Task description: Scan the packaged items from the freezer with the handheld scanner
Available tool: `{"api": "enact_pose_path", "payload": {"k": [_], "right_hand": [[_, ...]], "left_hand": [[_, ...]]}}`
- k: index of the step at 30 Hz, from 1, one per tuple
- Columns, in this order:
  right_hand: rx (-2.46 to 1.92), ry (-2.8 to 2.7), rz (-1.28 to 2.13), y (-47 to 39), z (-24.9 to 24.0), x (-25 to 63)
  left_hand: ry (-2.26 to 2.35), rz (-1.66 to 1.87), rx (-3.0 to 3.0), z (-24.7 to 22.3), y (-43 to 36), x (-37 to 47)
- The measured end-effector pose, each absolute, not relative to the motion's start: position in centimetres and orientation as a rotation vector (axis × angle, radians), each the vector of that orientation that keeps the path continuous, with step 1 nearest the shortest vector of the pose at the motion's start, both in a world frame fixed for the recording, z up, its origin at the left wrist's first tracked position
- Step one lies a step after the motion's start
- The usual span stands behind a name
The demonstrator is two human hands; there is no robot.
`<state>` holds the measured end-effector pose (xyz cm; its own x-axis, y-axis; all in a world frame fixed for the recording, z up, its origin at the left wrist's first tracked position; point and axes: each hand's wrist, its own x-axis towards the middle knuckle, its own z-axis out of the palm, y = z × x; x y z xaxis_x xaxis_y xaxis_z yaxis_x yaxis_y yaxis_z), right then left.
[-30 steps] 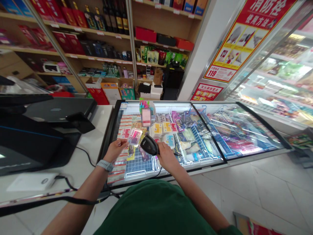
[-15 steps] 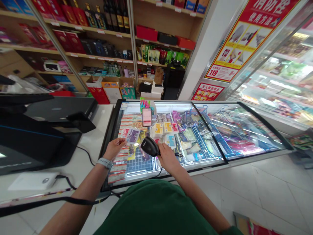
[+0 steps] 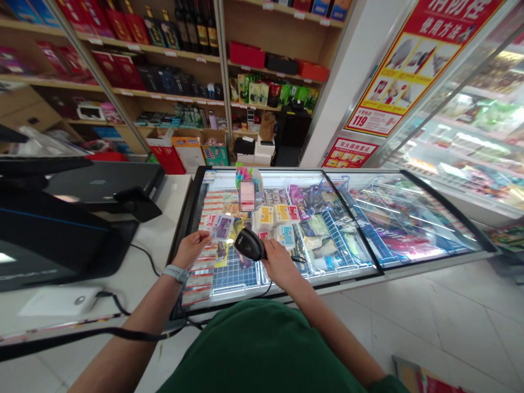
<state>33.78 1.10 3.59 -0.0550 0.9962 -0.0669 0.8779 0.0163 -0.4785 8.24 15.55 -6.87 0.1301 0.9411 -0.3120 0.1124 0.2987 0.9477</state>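
Note:
Between the thumb and fingers of my left hand [image 3: 194, 247] is the edge of a purple and white packet [image 3: 222, 227], held above the glass top of a freezer [image 3: 235, 278]. My right hand [image 3: 279, 262] is wrapped round the handle of a black barcode scanner [image 3: 249, 244], whose head points left near the packet. Just beyond the scanner, several small yellow, red and blue labelled packs [image 3: 266, 214] sit in a group. A pink-screened phone-like object [image 3: 247, 196] stands behind them, beside a tub of colourful items [image 3: 244, 173].
On the left counter [image 3: 174, 202] are a black terminal [image 3: 49, 234], a white box [image 3: 61, 301] and cables. Strips of price labels [image 3: 200, 273] line the freezer's left side. Shelves [image 3: 184, 98] and open cartons [image 3: 186, 150] stand behind it.
The scanner in my right hand has shifted very slightly left. My left hand and the packet have barely moved. The view has shifted slightly.

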Motion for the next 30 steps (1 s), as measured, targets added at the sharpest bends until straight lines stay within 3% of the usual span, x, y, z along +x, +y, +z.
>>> {"api": "enact_pose_path", "payload": {"k": [17,30], "right_hand": [[-1.941,-2.005,0.572,1.2,3.0,33.6],[-1.921,-1.876,0.668,0.5,3.2,34.1]], "left_hand": [[1.312,0.837,1.025,-6.4,15.5,7.6],[1.561,0.661,0.854,-9.9,18.1,7.1]]}}
